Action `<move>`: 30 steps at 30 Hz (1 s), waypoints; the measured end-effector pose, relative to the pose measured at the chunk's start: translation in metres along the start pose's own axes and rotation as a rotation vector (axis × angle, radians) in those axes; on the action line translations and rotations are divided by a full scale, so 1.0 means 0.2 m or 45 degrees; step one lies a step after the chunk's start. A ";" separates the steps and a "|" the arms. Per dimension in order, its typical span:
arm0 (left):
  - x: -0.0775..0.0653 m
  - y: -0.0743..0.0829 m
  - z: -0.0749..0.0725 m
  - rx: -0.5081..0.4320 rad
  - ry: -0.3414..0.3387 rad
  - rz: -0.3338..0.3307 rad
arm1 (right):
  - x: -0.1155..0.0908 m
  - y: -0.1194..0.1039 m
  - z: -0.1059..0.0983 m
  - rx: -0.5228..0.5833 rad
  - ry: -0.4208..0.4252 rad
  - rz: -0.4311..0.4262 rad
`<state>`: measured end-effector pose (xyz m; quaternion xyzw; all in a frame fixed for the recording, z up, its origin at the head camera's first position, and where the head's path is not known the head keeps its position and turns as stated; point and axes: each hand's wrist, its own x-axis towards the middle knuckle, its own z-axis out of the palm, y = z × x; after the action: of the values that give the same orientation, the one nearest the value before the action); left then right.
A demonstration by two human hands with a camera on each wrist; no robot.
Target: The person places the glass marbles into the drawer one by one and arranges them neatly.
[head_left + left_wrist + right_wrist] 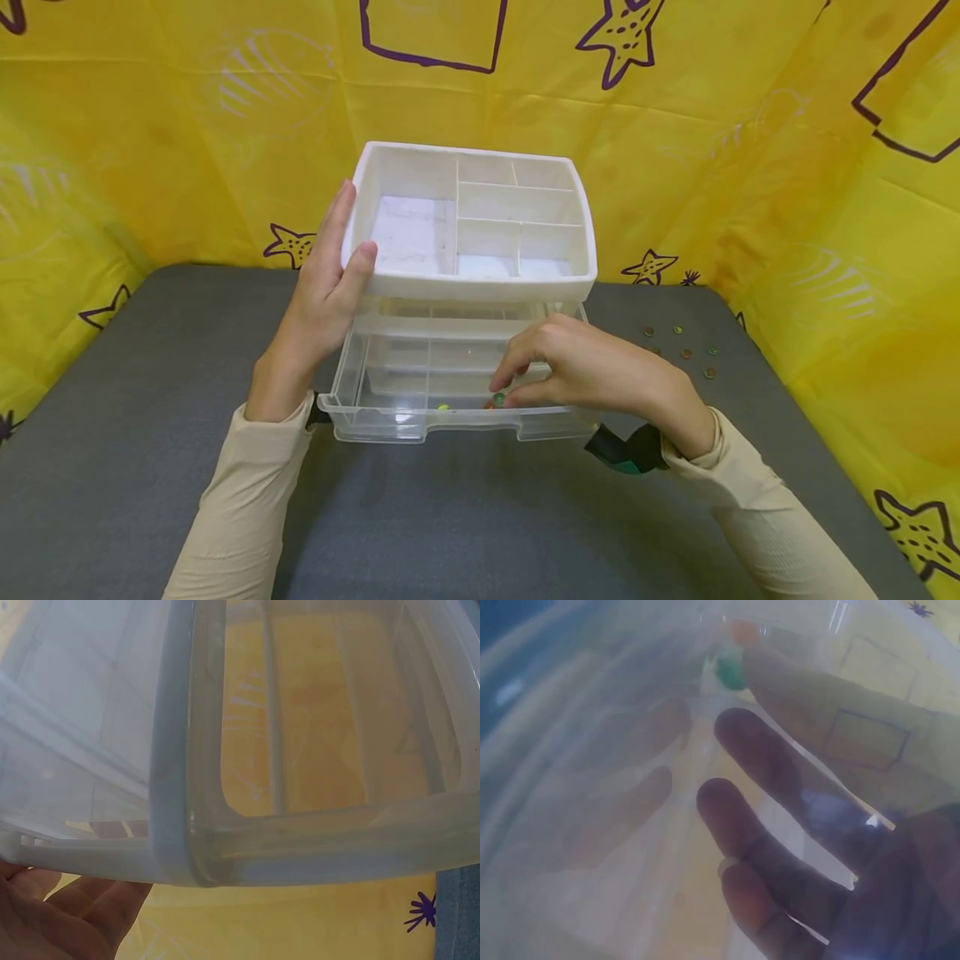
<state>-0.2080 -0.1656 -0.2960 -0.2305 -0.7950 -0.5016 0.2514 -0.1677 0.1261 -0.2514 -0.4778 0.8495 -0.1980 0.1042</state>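
Sleeves (240,508): We find two beige sleeves nearest the camera, reaching in from both sides below, one arm for each job.
Clear drawer (408,427): Pulled out toward the person beneath the white top tray (480,287), which gives, we judge, the hand access from above.
Left hand (322,292): Grips the tray's left side, thumb at the front corner rim and fingers along the outer wall; we take this as steadying the unit while the drawer is open.
Right hand (592,367): Reaches over the drawer front, fingers bent and parted, thumb and forefinger close about the green piece (499,399); we cannot tell whether they pinch it.
Drawer contents: The green piece is inside, near the front wall, just beside an orange-red piece (490,405); a yellow-green piece (443,407) lies apart, to their left.
Loose pieces (687,353): Several small, mostly brownish and green, lie scattered on the grey worktop (150,417) right of the unit, a position we judge convenient for the right hand.
Tray layout: One large compartment at left, five smaller at right; we presume the dividers serve sorting.
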 end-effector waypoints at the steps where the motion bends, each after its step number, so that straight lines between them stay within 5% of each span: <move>1: 0.00 0.00 0.00 0.003 0.001 0.002 | 0.00 0.00 0.00 -0.005 0.009 -0.004; 11: 0.00 0.00 0.00 0.025 0.011 0.013 | -0.05 0.01 -0.02 -0.082 0.161 -0.052; 30: 0.00 0.00 0.00 0.004 0.014 0.020 | -0.21 0.06 -0.03 0.051 0.529 -0.095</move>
<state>-0.2074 -0.1652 -0.2958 -0.2337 -0.7926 -0.4995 0.2600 -0.1574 0.1693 -0.2528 -0.4556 0.8303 -0.3129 -0.0710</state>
